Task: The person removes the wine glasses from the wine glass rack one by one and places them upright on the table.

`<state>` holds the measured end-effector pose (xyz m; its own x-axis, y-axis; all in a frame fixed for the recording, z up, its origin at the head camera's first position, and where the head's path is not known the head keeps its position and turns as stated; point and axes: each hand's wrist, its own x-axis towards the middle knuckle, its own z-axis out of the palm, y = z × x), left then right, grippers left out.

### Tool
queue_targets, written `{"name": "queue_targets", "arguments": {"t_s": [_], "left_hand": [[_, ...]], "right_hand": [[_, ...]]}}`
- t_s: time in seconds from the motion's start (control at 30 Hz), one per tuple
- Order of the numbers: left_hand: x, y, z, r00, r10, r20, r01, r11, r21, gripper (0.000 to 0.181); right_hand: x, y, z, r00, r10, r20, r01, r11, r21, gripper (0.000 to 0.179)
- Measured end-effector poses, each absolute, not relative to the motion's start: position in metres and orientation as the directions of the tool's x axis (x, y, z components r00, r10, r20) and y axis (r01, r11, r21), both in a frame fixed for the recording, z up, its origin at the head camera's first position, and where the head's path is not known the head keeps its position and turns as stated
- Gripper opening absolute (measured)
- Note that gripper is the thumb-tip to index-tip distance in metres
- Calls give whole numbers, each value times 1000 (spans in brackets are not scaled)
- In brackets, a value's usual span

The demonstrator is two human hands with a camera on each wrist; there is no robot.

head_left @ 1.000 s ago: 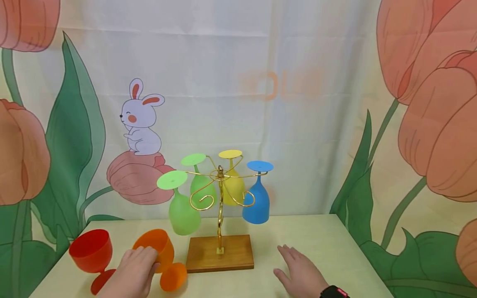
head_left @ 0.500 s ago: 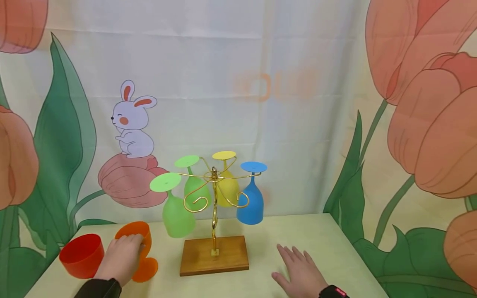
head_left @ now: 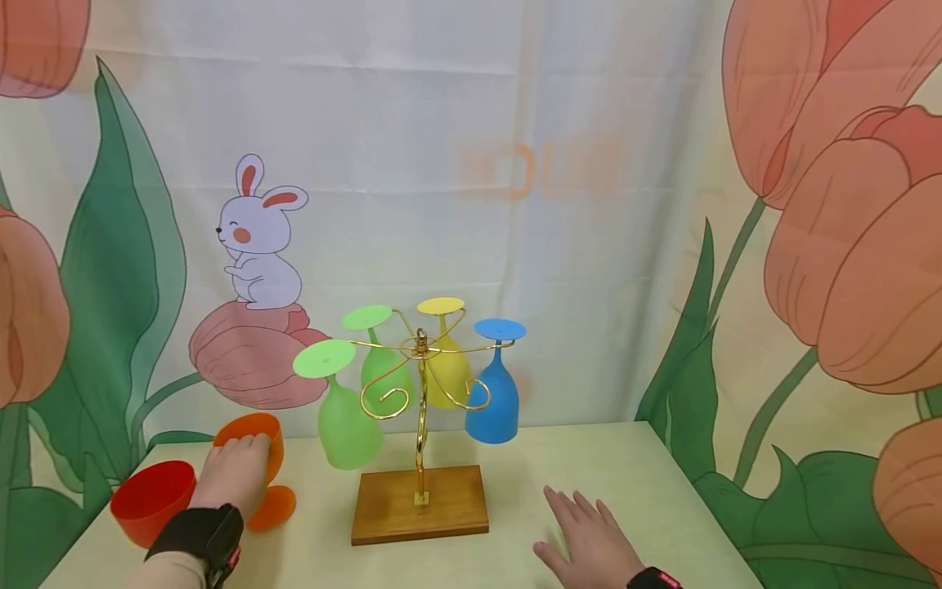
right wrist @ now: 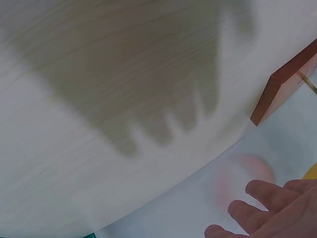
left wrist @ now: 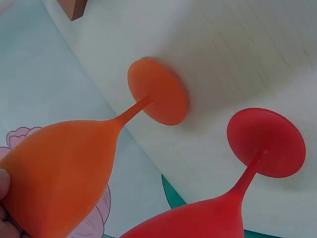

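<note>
My left hand (head_left: 234, 476) grips an orange goblet (head_left: 275, 460) by the rim of its bowl, at the left of the table. In the left wrist view the goblet (left wrist: 64, 168) slants, and its round foot is right at the tabletop. Close beside it is a red goblet (head_left: 150, 505), partly covered by my left wrist in the head view. Fingers spread, my right hand (head_left: 592, 536) hovers over the right part of the table and holds nothing. Its shadow falls on the tabletop in the right wrist view.
Mid-table stands a gold wire rack (head_left: 422, 442) on a wooden base (head_left: 397, 519). Upside down from its arms hang two green goblets (head_left: 349, 429), a yellow goblet (head_left: 450, 380) and a blue goblet (head_left: 493, 406). Behind is a printed curtain (head_left: 412, 164).
My left hand has carried the orange goblet leftward and back, away from the rack's base and nearer the red goblet. The right hand has stayed almost still; the head view has shifted slightly.
</note>
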<state>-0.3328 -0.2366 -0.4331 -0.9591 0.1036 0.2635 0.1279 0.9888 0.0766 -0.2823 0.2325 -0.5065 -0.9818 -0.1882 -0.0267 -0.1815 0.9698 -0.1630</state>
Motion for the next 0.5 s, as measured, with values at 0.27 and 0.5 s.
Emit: {"name": "queue_targets", "arguments": {"t_s": [0.27,0.5], "left_hand": [[-344,-240,-440,-948,108,300,129,990,51,31],[-346,-243,-445,-942,92,321,119,991,63,38]], "right_hand": [[-281,238,-509,-985,-167,-52,-154,970,-188,93],[-281,237,-509,-986,-153,-68,-135,968,-210,92]]}}
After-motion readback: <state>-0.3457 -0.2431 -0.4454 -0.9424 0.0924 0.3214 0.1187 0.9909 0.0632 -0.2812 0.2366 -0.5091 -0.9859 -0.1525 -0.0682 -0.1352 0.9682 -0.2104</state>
